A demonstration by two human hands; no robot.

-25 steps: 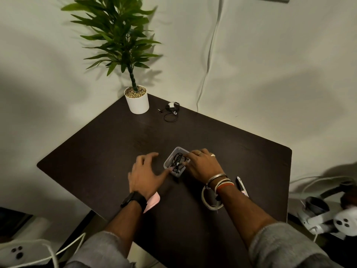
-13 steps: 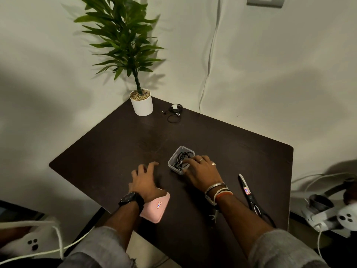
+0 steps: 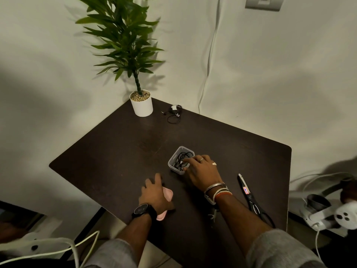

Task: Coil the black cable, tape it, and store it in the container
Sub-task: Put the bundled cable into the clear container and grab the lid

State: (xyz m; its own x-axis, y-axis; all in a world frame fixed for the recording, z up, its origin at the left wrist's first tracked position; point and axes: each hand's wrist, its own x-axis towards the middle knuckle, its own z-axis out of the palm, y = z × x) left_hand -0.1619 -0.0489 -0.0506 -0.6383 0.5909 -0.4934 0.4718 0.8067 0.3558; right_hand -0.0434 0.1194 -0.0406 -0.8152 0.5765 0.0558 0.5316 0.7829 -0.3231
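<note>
At mid-desk (image 3: 116, 151), the right hand (image 3: 201, 171) presses the black cable (image 3: 181, 158) into the container (image 3: 172, 163), apparently with straight fingers; left hand (image 3: 154, 192) rests flat. Next: withdraw.

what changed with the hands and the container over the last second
The left hand left the side of the container and drew back toward the person; it now rests on the pink case. The right hand stayed at the container, fingers reaching over the black cable inside. Container, scissors and potted plant keep their places on the table.
</note>
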